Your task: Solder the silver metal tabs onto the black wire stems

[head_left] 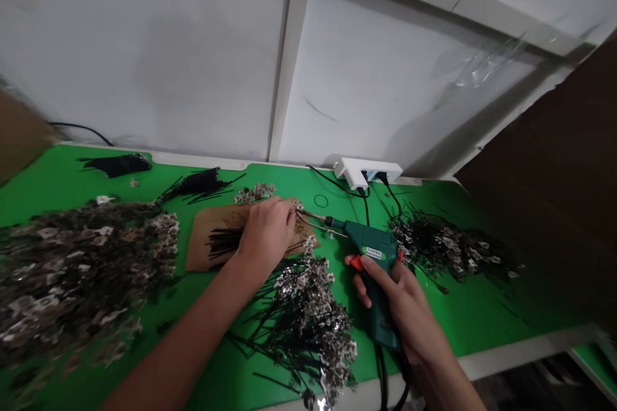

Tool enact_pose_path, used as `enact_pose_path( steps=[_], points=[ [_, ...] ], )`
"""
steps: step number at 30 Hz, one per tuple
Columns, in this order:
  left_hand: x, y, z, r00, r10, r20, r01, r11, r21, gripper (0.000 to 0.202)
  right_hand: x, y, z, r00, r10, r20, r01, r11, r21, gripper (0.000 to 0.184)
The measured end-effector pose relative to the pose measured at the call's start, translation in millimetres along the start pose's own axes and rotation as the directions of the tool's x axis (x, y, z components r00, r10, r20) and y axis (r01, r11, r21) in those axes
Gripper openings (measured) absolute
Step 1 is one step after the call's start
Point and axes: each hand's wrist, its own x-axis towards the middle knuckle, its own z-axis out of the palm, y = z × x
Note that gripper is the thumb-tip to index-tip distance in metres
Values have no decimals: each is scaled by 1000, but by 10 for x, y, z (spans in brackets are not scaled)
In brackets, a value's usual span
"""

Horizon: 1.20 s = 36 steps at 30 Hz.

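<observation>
My right hand (402,298) is wrapped round the grip of a green glue gun (373,250), a finger lying by its orange trigger. The gun's metal tip points left at a small silver ornament held at my left hand's fingertips. My left hand (267,231) is closed, pinching that ornament and a thin black stem over a brown cardboard sheet (205,241). More black stems lie on the cardboard under that hand. A heap of silver-flowered black stems (313,308) lies between my forearms.
A large pile of the same silver sprigs (72,270) fills the left of the green table (482,314); another pile (443,244) lies at right. Black stem bundles (197,183) and a white power strip (369,172) sit by the white wall. Dark cardboard (554,192) stands at right.
</observation>
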Motion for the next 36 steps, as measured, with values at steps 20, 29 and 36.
enact_pose_path(
  steps=[20,29,36],
  points=[
    [-27,-30,-8,998,50,-25,-52,997,-49,19,21,34,-21,997,-67,-25,70,990,126,37],
    [-66,-166,-127,991,114,74,-96,974,-207,14,-6,20,-26,997,-58,-43,63,990,126,40],
    [-67,-213,-148,998,51,34,-44,982,-185,14,-50,28,16,989,-125,-85,130,990,51,38]
  ],
)
